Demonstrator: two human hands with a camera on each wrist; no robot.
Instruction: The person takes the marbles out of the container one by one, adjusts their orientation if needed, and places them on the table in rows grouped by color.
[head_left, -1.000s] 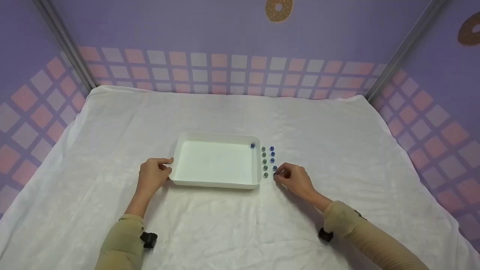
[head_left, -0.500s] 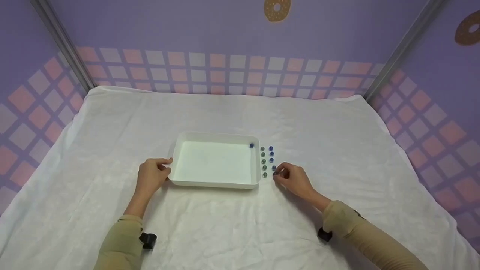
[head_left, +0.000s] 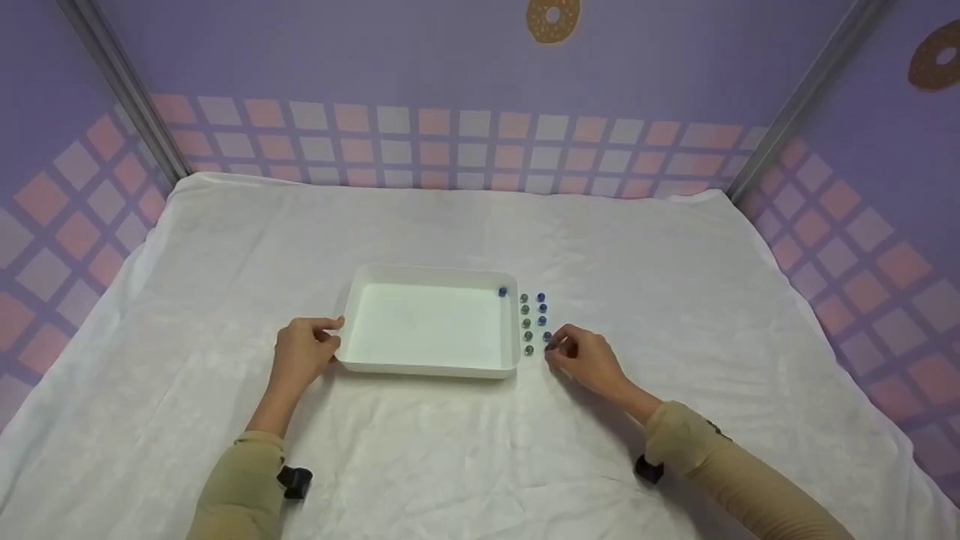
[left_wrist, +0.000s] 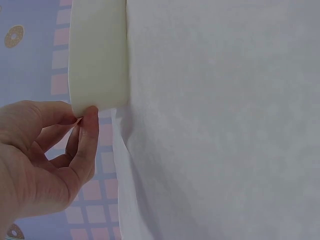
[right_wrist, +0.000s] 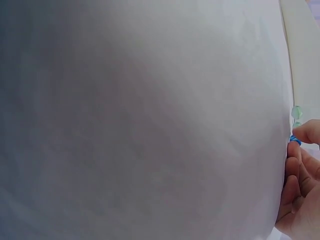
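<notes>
A shallow white tray (head_left: 427,370) lies on the cloth, with one blue marble (head_left: 502,292) in its far right corner. My left hand (head_left: 304,349) holds the tray's left edge; the left wrist view has thumb and index finger at the corner of its wall (left_wrist: 97,55). Beyond the tray's right side runs a column of several green marbles (head_left: 527,323). Parallel to it stands a column of several blue marbles (head_left: 542,308). At the near end of that column my right hand (head_left: 591,361) pinches a blue marble (right_wrist: 295,140) between thumb and fingers, mostly covered in the head view.
White cloth (head_left: 450,457) with soft wrinkles covers the table. Purple walls with pink and white squares (head_left: 435,120) enclose the back and sides. Grey metal posts (head_left: 780,112) stand at the back corners.
The head view has shifted very slightly. Both hands, the tray and the marbles otherwise keep their places.
</notes>
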